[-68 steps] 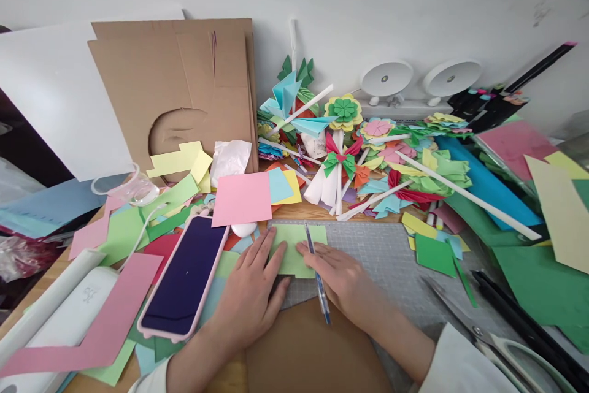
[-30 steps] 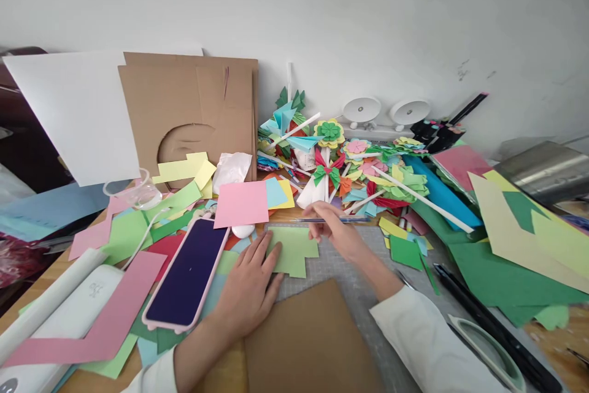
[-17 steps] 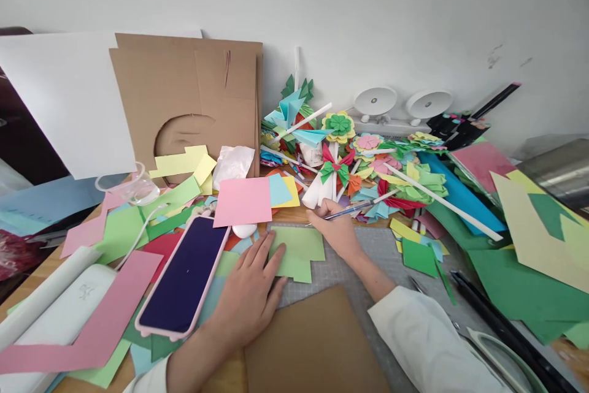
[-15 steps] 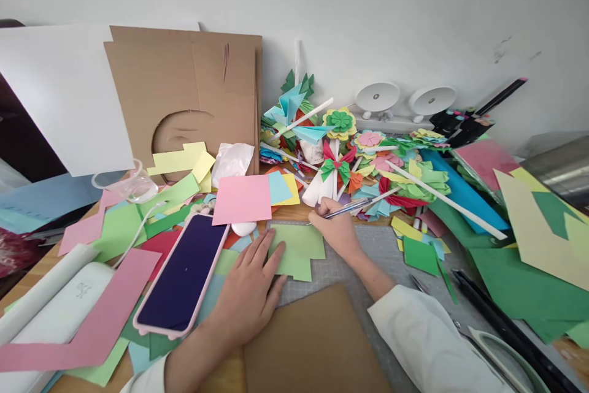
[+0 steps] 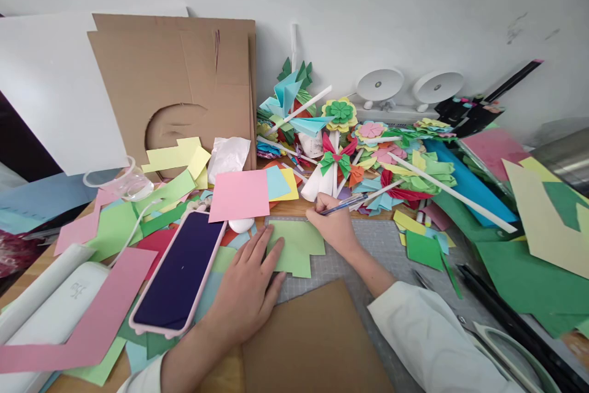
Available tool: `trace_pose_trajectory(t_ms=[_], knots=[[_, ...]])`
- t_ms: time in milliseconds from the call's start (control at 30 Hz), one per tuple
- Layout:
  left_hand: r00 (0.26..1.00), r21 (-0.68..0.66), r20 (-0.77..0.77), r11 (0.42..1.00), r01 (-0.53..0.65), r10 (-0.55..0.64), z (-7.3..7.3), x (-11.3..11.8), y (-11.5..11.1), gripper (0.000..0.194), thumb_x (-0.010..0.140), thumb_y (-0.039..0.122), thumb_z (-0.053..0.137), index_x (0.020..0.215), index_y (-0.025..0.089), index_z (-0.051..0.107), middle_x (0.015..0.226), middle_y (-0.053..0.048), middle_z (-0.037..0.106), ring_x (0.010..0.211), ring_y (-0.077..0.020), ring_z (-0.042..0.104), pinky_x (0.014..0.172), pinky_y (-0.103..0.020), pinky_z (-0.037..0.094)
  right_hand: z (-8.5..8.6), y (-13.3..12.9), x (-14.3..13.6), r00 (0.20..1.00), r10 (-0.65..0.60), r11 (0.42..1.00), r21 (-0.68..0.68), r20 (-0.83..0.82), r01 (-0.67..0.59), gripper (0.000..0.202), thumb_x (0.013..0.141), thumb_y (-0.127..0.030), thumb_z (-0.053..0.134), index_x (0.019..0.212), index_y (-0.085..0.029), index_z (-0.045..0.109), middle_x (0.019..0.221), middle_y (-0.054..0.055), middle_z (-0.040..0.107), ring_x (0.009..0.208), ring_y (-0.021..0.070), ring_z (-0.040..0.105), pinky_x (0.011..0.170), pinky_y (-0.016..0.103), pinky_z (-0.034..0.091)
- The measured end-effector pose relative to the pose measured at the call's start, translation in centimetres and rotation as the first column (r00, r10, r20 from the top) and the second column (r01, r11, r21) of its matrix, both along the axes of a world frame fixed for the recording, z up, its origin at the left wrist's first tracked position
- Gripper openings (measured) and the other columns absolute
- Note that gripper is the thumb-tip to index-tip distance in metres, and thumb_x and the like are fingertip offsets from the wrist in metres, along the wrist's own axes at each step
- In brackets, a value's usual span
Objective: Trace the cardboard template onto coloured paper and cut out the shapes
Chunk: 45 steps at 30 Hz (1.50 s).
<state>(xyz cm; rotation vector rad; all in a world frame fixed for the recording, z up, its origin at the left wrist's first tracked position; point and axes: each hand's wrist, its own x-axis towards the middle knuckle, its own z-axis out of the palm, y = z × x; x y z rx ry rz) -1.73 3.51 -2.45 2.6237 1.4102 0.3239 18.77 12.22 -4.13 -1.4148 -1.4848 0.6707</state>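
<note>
A light green sheet of paper [image 5: 299,243] with a notched lower right edge lies on the grey cutting mat [image 5: 377,236]. My left hand [image 5: 253,279] rests flat with its fingers spread, the fingertips on the left part of that sheet. In my right hand [image 5: 332,221] is a pen [image 5: 347,204], pinched between the fingers with its tip at the sheet's top edge. Below the sheet lies a brown cardboard piece [image 5: 313,344]. A pink square of paper [image 5: 239,195] sits just behind my left hand, and a phone [image 5: 179,270] lies to its left.
Paper flowers [image 5: 339,112] and white sticks are heaped against the wall. Cut cardboard sheets [image 5: 207,68] lean at the back left, near a clear plastic cup [image 5: 133,181]. Scissors [image 5: 488,341] and green paper [image 5: 519,276] lie on the right. Coloured scraps cover the left side.
The camera view has shifted slightly. My right hand and the pen have moved very little along the sheet's top edge; my left hand stays on the green paper.
</note>
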Motion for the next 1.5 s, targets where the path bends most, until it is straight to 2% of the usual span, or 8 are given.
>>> trace_pose_trajectory(t_ms=[567, 1000, 1167, 1267, 1333, 1433, 1500], knots=[[0.999, -0.01, -0.038, 1.0, 0.004, -0.004, -0.1, 0.0, 0.0, 0.046, 0.097, 0.032, 0.04, 0.141, 0.017, 0.041, 0.155, -0.015, 0.028, 0.139, -0.0316, 0.033, 0.108, -0.049, 0.036, -0.2, 0.0, 0.0, 1.0, 0.001, 1.0, 0.0, 0.02, -0.001, 0.026, 0.062, -0.019, 0.051, 0.052, -0.023, 0.027, 0.048, -0.009, 0.025, 0.047, 0.0093, 0.026, 0.048, 0.024, 0.02], [1.0, -0.023, -0.027, 1.0, 0.003, -0.003, 0.0, 0.0, 0.1, 0.046, 0.096, 0.031, 0.041, 0.14, 0.016, 0.043, 0.155, -0.016, 0.029, 0.138, -0.0323, 0.034, 0.108, -0.049, 0.036, 0.1, -0.1, -0.1, 0.999, -0.013, 1.0, -0.017, -0.042, 0.012, 0.026, 0.06, -0.02, 0.052, 0.051, -0.023, 0.028, 0.048, -0.009, 0.025, 0.049, 0.0093, 0.025, 0.048, 0.024, 0.02], [1.0, -0.013, 0.015, 1.0, 0.01, -0.01, 0.1, -0.2, 0.1, 0.045, 0.096, 0.031, 0.044, 0.139, 0.016, 0.044, 0.154, -0.015, 0.031, 0.138, -0.0327, 0.035, 0.107, -0.05, 0.038, -0.2, -0.1, 0.3, 0.988, -0.064, 0.998, -0.015, -0.14, 0.062, 0.032, 0.07, -0.027, 0.056, 0.055, -0.023, 0.028, 0.052, -0.009, 0.029, 0.051, 0.0098, 0.029, 0.05, 0.024, 0.026], [0.998, 0.021, 0.046, 0.999, 0.03, -0.031, 0.2, -0.4, 0.2, 0.043, 0.095, 0.031, 0.046, 0.134, 0.013, 0.047, 0.151, -0.017, 0.037, 0.136, -0.0322, 0.037, 0.105, -0.049, 0.04, 0.1, -0.3, 0.4, 0.981, -0.056, 0.998, -0.021, -0.183, 0.053, 0.034, 0.078, -0.037, 0.059, 0.061, -0.023, 0.033, 0.054, -0.009, 0.034, 0.05, 0.01, 0.033, 0.049, 0.024, 0.03], [0.996, 0.077, 0.062, 0.995, 0.06, -0.065, 0.2, -0.5, 0.4, 0.037, 0.095, 0.028, 0.048, 0.127, 0.012, 0.052, 0.143, -0.018, 0.048, 0.133, -0.0323, 0.041, 0.102, -0.048, 0.043, 0.7, -0.7, 0.4, 0.981, -0.017, 1.0, -0.021, -0.191, 0.013, 0.032, 0.079, -0.042, 0.061, 0.066, -0.023, 0.04, 0.057, -0.008, 0.04, 0.05, 0.0104, 0.038, 0.049, 0.024, 0.033], [0.987, 0.214, 0.087, 0.97, 0.115, -0.136, 0.0, -0.8, 0.7, 0.024, 0.094, 0.014, 0.046, 0.113, 0.013, 0.06, 0.123, -0.015, 0.064, 0.12, -0.032, 0.054, 0.092, -0.047, 0.049, 2.0, -1.9, 0.7, 0.985, 0.052, 0.998, -0.02, -0.162, -0.056, 0.026, 0.081, -0.045, 0.062, 0.078, -0.021, 0.052, 0.065, -0.005, 0.051, 0.054, 0.012, 0.048, 0.05, 0.024, 0.039], [0.979, 0.272, 0.111, 0.953, 0.134, -0.169, -0.1, -1.1, 0.8, 0.027, 0.092, 0.006, 0.042, 0.109, 0.015, 0.062, 0.114, -0.012, 0.069, 0.106, -0.0297, 0.061, 0.086, -0.046, 0.051, 2.9, -3.2, 1.2, 0.986, 0.104, 0.994, -0.03, -0.127, -0.109, 0.027, 0.087, -0.047, 0.053, 0.088, -0.021, 0.057, 0.07, -0.001, 0.058, 0.055, 0.0134, 0.054, 0.049, 0.024, 0.043]])
